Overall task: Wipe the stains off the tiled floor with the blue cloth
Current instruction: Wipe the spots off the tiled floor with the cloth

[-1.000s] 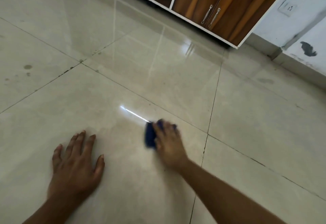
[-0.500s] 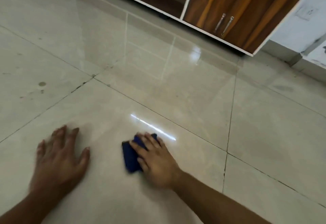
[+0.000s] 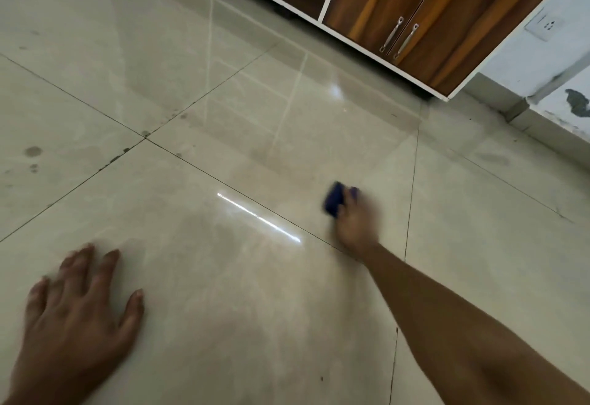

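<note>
My right hand [image 3: 356,221] presses a folded blue cloth [image 3: 333,201] flat against the glossy beige tiled floor [image 3: 223,277], just beyond a grout line; the hand is motion-blurred and covers most of the cloth. Flat on the tile at the lower left lies my left hand [image 3: 76,318], fingers spread, holding nothing. Dark round stains [image 3: 33,151] mark the tile at the far left, and more specks [image 3: 145,133] sit where the grout lines cross.
A wooden cabinet [image 3: 415,15] with white trim and two metal handles stands at the top right, one compartment open beside it. A white wall with a socket [image 3: 547,25] and a skirting board runs along the right. A faint smudge [image 3: 493,159] lies near it.
My right hand has swept the cloth away from me and to the right, across the grout line. My left hand stays planted on the floor; the view has shifted.
</note>
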